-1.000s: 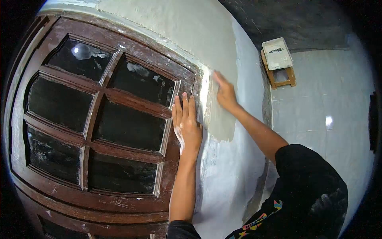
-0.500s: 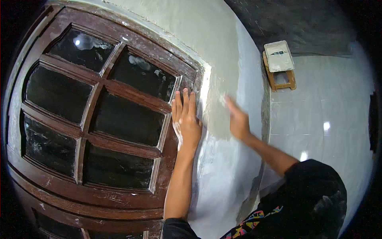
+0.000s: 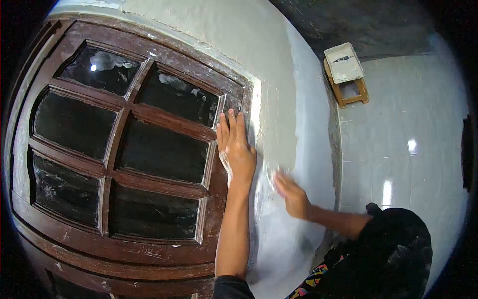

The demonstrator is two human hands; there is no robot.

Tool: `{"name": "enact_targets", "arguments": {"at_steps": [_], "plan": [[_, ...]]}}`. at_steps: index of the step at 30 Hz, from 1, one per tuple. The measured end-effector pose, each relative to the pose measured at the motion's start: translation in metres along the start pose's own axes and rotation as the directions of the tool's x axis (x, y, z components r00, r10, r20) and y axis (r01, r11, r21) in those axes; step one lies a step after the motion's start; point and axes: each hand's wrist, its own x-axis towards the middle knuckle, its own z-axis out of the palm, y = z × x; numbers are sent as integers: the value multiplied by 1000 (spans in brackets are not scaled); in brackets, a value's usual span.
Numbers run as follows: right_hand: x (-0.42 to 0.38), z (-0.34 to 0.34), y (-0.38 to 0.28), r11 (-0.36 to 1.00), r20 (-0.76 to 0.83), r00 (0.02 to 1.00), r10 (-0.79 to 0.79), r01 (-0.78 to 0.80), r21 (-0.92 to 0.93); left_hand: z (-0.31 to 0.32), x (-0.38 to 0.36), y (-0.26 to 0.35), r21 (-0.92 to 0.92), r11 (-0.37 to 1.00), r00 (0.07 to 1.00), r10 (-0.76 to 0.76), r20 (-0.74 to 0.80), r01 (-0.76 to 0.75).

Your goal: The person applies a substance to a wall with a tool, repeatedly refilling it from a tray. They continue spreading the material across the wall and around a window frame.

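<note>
1. Grey-beige coating (image 3: 279,124) fills the centre of the head view, spread over the wall (image 3: 284,234) beside a brown wooden door (image 3: 124,254) with dark glass panes (image 3: 164,144).
2. Your left hand (image 3: 239,154) lies flat on the wood at the door's right edge, fingers extended, gripping nothing; pale smears mark its outer side.
3. Your right hand (image 3: 295,198) is blurred at the coating's lower end, fingers pointing towards the door. A pale patch shows at the fingertips; whether they pinch something thin or are bare, you cannot tell here.
4. The coating looks soft and pasty, probably slippery and easily dented while damp. It offers no grip; light, even pressure with flat fingers would suit it better than pinching.
5. Farther right, a whitish tray (image 3: 347,76) with a small dark item (image 3: 343,59) in it rests on a brown stool (image 3: 362,93) above pale tiles (image 3: 378,129). The tray seems stiff and fairly light, best held by its rim.
</note>
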Motion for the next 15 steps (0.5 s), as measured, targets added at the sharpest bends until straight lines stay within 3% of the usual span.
{"name": "enact_targets", "arguments": {"at_steps": [1, 4, 7, 9, 13, 15], "plan": [[-11, -11, -17, 999, 71, 997, 8, -10, 32, -1, 0, -1, 17, 1000, 1000, 23, 0, -23], [5, -29, -28, 1000, 5, 1000, -9, 9, 15, 0, -1, -2, 17, 999, 1000, 27, -6, -27], [87, -35, 4, 992, -257, 961, 98, -75, 100, 1, -2, -1, -26, 999, 1000, -20, -4, 20], [145, -36, 29, 988, -389, 916, 94, -37, 150, 0, -2, 0, -20, 1000, 1000, -22, 0, 22], [183, -18, 48, 989, -386, 918, 88, -33, 145, 3, 0, -1, -19, 1000, 1000, -6, -17, 6], [157, -3, 36, 998, -340, 940, -37, 20, -55, 2, 0, 0, -26, 1000, 1000, -15, -7, 15]]}}
